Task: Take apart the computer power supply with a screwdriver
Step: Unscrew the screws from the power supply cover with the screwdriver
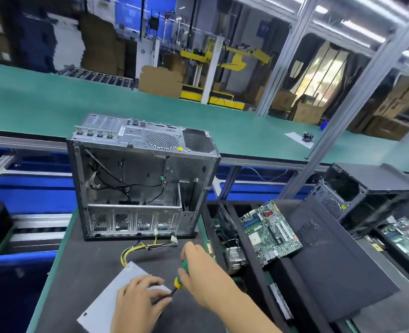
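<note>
The grey metal power supply [107,296] lies flat on the dark mat near the front edge, with its yellow and black cable bundle [141,248] running toward the open case. My left hand [138,299] lies on its right end, fingers curled over the edge beside the tool's shaft. My right hand [198,267] grips the green and yellow screwdriver [180,277], which slants down-left with its dark tip at the power supply's right edge, next to my left fingers.
An emptied silver computer case [141,179] stands open just behind the power supply. To the right are a black tray with a motherboard [270,231], a heatsink [234,257], a dark side panel [338,260] and another black case [367,188]. A green conveyor table [54,104] runs behind.
</note>
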### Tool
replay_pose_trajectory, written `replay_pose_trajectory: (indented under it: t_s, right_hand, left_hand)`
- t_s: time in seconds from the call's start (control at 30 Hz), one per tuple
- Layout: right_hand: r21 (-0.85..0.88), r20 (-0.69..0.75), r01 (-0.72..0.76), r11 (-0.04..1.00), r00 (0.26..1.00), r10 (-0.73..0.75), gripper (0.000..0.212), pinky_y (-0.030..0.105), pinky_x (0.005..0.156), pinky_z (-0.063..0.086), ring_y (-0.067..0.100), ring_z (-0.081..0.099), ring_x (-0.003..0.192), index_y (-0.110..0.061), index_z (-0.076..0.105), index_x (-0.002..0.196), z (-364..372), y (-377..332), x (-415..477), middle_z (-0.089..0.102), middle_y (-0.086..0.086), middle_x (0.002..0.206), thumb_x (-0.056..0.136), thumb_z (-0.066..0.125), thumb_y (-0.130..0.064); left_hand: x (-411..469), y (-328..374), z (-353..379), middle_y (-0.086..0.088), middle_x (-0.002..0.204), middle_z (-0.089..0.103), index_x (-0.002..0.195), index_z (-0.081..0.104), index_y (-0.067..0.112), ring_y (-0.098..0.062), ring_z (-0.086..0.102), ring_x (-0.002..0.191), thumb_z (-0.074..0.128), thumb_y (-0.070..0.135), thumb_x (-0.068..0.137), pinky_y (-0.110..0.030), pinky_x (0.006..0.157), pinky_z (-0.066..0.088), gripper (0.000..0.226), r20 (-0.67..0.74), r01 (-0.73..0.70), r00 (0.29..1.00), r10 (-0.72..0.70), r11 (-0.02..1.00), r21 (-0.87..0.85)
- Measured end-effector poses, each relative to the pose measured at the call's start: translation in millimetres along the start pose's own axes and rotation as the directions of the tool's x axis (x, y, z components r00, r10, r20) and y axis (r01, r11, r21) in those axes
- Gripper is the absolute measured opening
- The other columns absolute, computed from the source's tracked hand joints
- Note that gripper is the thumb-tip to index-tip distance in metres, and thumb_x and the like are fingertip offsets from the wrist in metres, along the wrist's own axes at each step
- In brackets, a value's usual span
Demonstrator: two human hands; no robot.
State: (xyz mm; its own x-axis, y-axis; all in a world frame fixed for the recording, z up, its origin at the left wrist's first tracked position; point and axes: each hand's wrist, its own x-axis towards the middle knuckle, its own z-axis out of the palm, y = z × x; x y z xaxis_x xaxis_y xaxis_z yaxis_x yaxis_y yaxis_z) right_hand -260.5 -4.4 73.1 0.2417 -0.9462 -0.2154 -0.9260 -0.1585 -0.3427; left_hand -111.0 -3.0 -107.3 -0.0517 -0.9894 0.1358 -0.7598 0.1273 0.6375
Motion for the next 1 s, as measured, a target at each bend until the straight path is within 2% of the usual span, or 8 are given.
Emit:
replay_pose_trajectory:
  t_s: [0.13,0.23,0.37,0.5,0.67,0.8,0.87,1.0]
  right_hand:
    - [0.035,0.002,-0.006,0.999,1.0,0.006,0.02,0.035,0.07,0.036,0.024,0.043,0.077,-0.015,0.038,0.116,-3.5,2.4,-2.2,0.045,0.004,0.116,0.102,0.046,-0.027]
    - [0.062,-0.022,0.01,0.998,1.0,-0.009,0.022,0.035,0.077,0.038,0.021,0.041,0.083,-0.013,0.04,0.118,-3.8,5.6,-5.5,0.047,0.006,0.117,0.101,0.048,-0.026]
    - [0.054,-0.041,0.027,0.998,0.999,-0.024,0.023,0.038,0.08,0.042,0.027,0.051,0.087,-0.012,0.041,0.118,0.1,5.5,-8.2,0.047,0.006,0.116,0.101,0.049,-0.025]
    - [0.063,-0.037,0.024,0.998,0.999,-0.022,0.02,0.037,0.067,0.038,0.03,0.052,0.078,-0.014,0.039,0.113,2.6,3.7,-8.0,0.044,0.004,0.11,0.101,0.049,-0.026]
    - [0.023,-0.004,0.022,0.999,1.0,-0.022,0.021,0.036,0.067,0.037,0.033,0.056,0.086,-0.013,0.039,0.114,-0.1,-1.6,-7.5,0.045,0.009,0.113,0.101,0.049,-0.026]
    - [-0.046,0.01,0.049,0.998,0.999,-0.049,0.023,0.042,0.072,0.045,0.035,0.059,0.085,-0.009,0.039,0.116,-0.5,-10.1,-9.6,0.047,0.012,0.113,0.102,0.049,-0.025]
    - [-0.034,0.002,0.062,0.997,0.998,-0.062,0.024,0.043,0.077,0.047,0.036,0.059,0.09,-0.007,0.039,0.116,0.9,-13.8,-12.4,0.047,0.014,0.116,0.101,0.049,-0.023]
    - [-0.031,0.007,0.065,0.997,0.998,-0.065,0.023,0.042,0.073,0.044,0.039,0.057,0.093,-0.008,0.039,0.111,6.2,-18.7,-17.0,0.047,0.015,0.117,0.101,0.05,-0.026]
  left_hand:
    - [-0.7,-0.4,1.9,0.043,0.09,0.055,0.067,0.065,0.061,0.014,0.04,0.099,0.09,0.057,0.057,-0.023,0.083,0.028,0.027,0.028,0.051,0.998,-0.052,0.998,0.029]
    - [-4.0,-0.8,2.8,0.043,0.094,0.055,0.072,0.068,0.058,0.014,0.038,0.103,0.082,0.057,0.069,-0.023,0.086,0.024,0.015,0.016,0.03,0.999,-0.031,0.998,0.061]
    - [-5.8,-0.9,3.5,0.041,0.095,0.056,0.073,0.069,0.055,0.008,0.044,0.103,0.085,0.052,0.068,-0.024,0.084,0.025,0.017,-0.014,0.02,1.0,-0.02,0.998,0.056]
    - [-4.9,0.6,2.8,0.038,0.095,0.057,0.073,0.069,0.053,0.003,0.05,0.103,0.085,0.051,0.069,-0.026,0.083,0.029,0.017,-0.017,0.014,1.0,-0.012,0.997,0.074]
    - [-4.3,7.0,-3.1,0.038,0.099,0.056,0.081,0.071,0.052,0.002,0.047,0.108,0.073,0.057,0.079,-0.028,0.087,0.029,0.006,-0.002,0.023,1.0,-0.023,0.996,0.091]
    - [-7.1,5.7,-2.7,0.037,0.103,0.058,0.089,0.074,0.048,0.003,0.045,0.112,0.068,0.057,0.083,-0.029,0.089,0.029,0.013,0.011,0.0,1.0,-0.001,0.993,0.121]
    - [-8.2,3.3,-1.1,0.038,0.103,0.058,0.09,0.073,0.048,0.002,0.046,0.113,0.066,0.057,0.084,-0.028,0.09,0.029,0.013,0.012,-0.003,1.0,0.001,0.992,0.128]
    - [-9.1,3.6,0.1,0.038,0.099,0.056,0.087,0.072,0.048,0.0,0.046,0.11,0.066,0.057,0.083,-0.027,0.085,0.026,0.011,-0.005,0.002,1.0,-0.002,0.992,0.124]
